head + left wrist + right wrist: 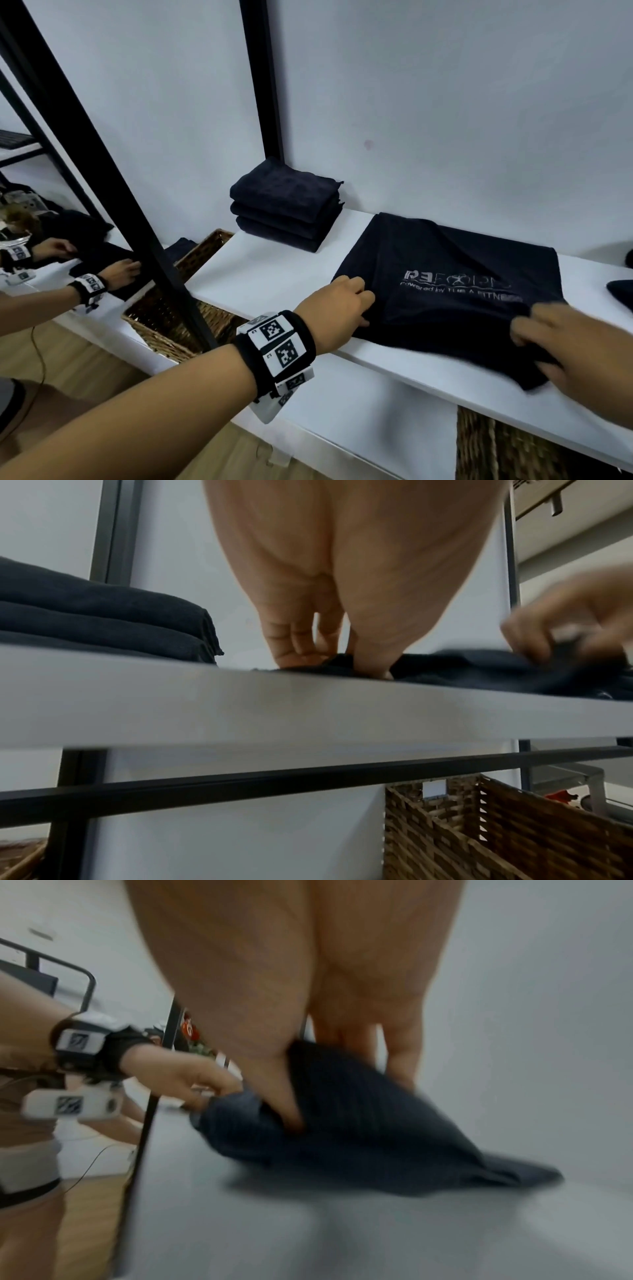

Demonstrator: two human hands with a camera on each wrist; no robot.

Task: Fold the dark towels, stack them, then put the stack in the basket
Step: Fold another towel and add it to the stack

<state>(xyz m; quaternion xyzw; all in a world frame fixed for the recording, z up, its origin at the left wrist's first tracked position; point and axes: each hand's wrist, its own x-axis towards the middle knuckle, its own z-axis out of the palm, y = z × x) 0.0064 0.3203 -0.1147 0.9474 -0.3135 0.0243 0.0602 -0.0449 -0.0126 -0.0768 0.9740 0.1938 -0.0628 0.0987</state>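
Observation:
A dark towel (pixel 455 274) with pale lettering lies folded over on the white shelf (pixel 274 270). My left hand (pixel 346 305) pinches its near left corner; the left wrist view shows the fingers (pixel 294 647) and thumb curled onto the cloth (pixel 479 666). My right hand (pixel 561 339) grips the near right corner, lifted off the shelf and blurred; in the right wrist view its thumb and fingers (pixel 400 1064) clamp the dark towel (pixel 359 1123). A stack of three folded dark towels (pixel 286 205) sits at the back left by the wall. A wicker basket (pixel 191 270) stands to the left, below the shelf.
A black metal post (pixel 102 171) slants across the left, with a mirror (pixel 51 240) behind it reflecting my hands. Another black post (pixel 262 78) stands against the wall. More dark cloth (pixel 621 294) lies at the right edge. A second wicker basket (pixel 513 448) sits under the shelf.

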